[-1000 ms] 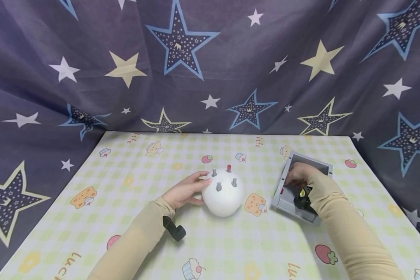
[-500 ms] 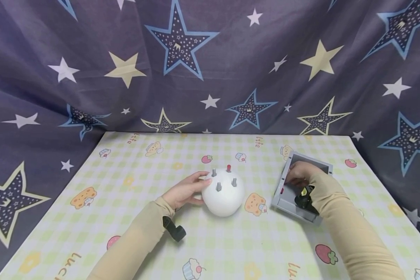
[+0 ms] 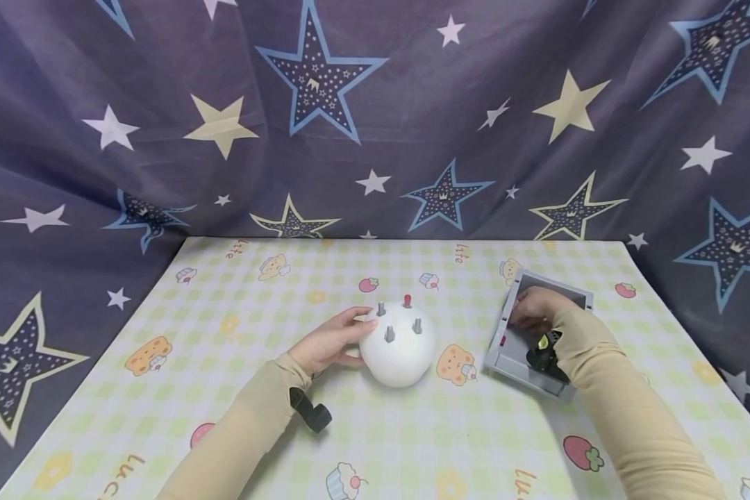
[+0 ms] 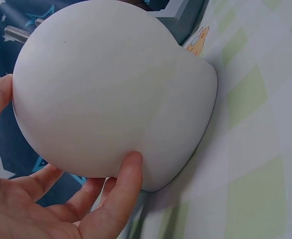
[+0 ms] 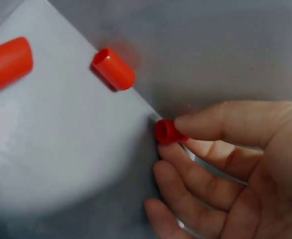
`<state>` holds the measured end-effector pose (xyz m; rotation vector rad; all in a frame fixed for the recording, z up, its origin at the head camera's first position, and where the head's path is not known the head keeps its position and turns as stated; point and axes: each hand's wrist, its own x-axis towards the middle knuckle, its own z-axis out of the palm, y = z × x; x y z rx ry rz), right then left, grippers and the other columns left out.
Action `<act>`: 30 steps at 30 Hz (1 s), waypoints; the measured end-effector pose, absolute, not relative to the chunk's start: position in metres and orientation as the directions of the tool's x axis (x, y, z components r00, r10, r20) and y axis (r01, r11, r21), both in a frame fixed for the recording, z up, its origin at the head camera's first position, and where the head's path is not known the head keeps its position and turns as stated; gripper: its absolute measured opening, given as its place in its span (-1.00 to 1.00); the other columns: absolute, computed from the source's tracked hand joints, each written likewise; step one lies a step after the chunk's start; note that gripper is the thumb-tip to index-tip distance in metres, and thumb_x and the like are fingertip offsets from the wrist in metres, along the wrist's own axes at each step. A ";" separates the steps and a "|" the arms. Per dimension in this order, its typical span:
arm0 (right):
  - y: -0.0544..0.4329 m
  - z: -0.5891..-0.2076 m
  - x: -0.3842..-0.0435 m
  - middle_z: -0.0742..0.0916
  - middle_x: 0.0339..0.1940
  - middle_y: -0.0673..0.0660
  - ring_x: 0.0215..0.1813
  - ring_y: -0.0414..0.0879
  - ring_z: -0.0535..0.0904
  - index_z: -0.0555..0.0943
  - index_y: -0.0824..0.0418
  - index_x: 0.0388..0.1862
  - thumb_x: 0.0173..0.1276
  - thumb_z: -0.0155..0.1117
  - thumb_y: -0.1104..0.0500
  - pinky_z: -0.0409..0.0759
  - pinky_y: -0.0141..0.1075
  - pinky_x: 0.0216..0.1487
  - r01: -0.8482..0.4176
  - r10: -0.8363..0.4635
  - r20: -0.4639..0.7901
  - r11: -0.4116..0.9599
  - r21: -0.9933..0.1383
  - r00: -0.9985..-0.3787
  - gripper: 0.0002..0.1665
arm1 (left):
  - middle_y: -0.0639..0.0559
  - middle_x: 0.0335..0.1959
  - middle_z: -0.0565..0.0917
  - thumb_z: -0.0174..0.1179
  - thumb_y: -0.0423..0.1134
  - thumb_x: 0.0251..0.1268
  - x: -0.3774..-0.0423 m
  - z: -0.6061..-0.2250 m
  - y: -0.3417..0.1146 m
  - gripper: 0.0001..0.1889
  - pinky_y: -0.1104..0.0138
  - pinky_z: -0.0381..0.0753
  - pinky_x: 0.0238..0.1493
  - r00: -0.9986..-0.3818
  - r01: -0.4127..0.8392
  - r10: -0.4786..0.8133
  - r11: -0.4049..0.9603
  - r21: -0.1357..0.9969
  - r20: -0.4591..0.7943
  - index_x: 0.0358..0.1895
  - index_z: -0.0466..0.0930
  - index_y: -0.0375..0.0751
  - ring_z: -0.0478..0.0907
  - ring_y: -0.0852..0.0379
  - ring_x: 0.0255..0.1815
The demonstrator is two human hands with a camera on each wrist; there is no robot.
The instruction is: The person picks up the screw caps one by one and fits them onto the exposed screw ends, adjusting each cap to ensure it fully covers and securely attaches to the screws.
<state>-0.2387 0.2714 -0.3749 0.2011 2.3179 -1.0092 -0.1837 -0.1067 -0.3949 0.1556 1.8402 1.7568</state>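
A smooth white dome (image 3: 395,361) stands on the table with several upright grey threaded studs on top; one stud at the back wears a red cap (image 3: 407,301). My left hand (image 3: 328,343) holds the dome's left side, thumb and fingers spread around it; the left wrist view shows its fingertips against the white surface (image 4: 111,94). Down inside the grey box (image 3: 498,357), my right hand (image 3: 537,310) pinches a small hollow red cap (image 5: 166,131) between thumb and index finger. Another red cap (image 5: 115,70) lies near it along the wall, and a larger-looking one (image 5: 7,65) shows farther left.
The box sits to the right of the dome, slightly turned, with its walls around my right hand. A checked tablecloth (image 3: 256,292) covers the table. Behind hangs a dark curtain (image 3: 412,125) with stars.
My right hand has shifted very slightly within the box. The left hand and the dome hold their places, while the head view tilts a touch.
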 end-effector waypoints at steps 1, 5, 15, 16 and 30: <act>0.271 -0.375 -0.239 0.69 -0.45 0.00 -0.33 -0.15 0.58 0.56 0.25 -0.34 0.11 0.26 0.28 0.62 -0.28 -0.25 0.358 -0.095 -0.577 0.699 -0.618 -0.811 -0.89 | -0.32 0.34 0.23 0.02 -0.11 0.39 -0.184 -0.395 -0.107 -0.36 -0.10 0.52 0.11 -0.823 -0.305 0.464 0.125 0.944 -0.327 0.44 0.04 -0.22 0.29 -0.17 0.29; 0.272 -0.376 -0.239 0.67 -0.43 0.02 -0.31 -0.13 0.57 0.56 0.24 -0.34 0.12 0.24 0.28 0.62 -0.26 -0.23 0.354 -0.098 -0.570 0.694 -0.626 -0.816 -0.90 | -0.32 0.34 0.23 0.02 -0.11 0.39 -0.183 -0.396 -0.108 -0.35 -0.10 0.52 0.11 -0.823 -0.305 0.464 0.122 0.944 -0.326 0.44 0.03 -0.22 0.26 -0.19 0.31; 0.273 -0.374 -0.239 0.64 -0.47 0.02 -0.34 -0.13 0.55 0.57 0.28 -0.34 0.14 0.21 0.29 0.63 -0.22 -0.23 0.347 -0.096 -0.563 0.699 -0.625 -0.821 -0.90 | -0.33 0.33 0.24 0.02 -0.11 0.39 -0.183 -0.397 -0.107 -0.36 -0.10 0.52 0.11 -0.821 -0.304 0.469 0.122 0.945 -0.325 0.44 0.03 -0.22 0.28 -0.19 0.30; 0.273 -0.374 -0.239 0.64 -0.46 0.03 -0.33 -0.13 0.55 0.57 0.29 -0.33 0.14 0.21 0.29 0.64 -0.22 -0.24 0.343 -0.096 -0.562 0.704 -0.622 -0.822 -0.89 | -0.33 0.33 0.24 0.01 -0.11 0.39 -0.183 -0.397 -0.107 -0.36 -0.10 0.52 0.11 -0.822 -0.304 0.468 0.122 0.945 -0.325 0.44 0.03 -0.22 0.28 -0.20 0.30; 0.275 -0.364 -0.238 0.69 -0.47 0.00 -0.33 -0.16 0.60 0.56 0.34 -0.30 0.14 0.16 0.25 0.68 -0.20 -0.26 0.309 -0.128 -0.546 0.708 -0.634 -0.828 -0.82 | -0.33 0.35 0.22 0.01 -0.11 0.39 -0.184 -0.396 -0.107 -0.35 -0.12 0.49 0.14 -0.819 -0.309 0.473 0.114 0.944 -0.325 0.44 0.02 -0.23 0.24 -0.23 0.34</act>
